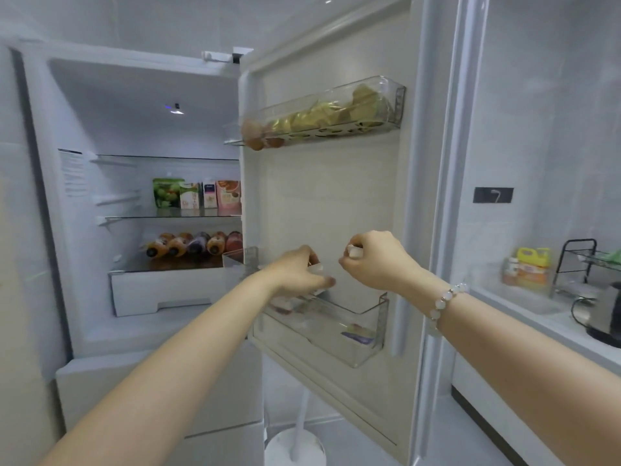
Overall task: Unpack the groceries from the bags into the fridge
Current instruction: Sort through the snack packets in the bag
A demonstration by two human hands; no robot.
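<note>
Left hand (295,274) fingers (324,280) pinch white item (318,268) | right hand (376,260) likewise, second item (355,252) | door bin (366,348) below fingers part-filled | shelves (134,218) stocked; bags unseen

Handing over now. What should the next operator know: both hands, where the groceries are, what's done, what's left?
Left hand: grips a small whitish container over the lower door bin.
Right hand: pinches a second whitish item, beside it.
Done: cartons on a shelf, bottles lying on the shelf below, eggs and packets in the upper door bin.
Left: set both held items down, probably in the lower door bin. Bags not in view.
</note>
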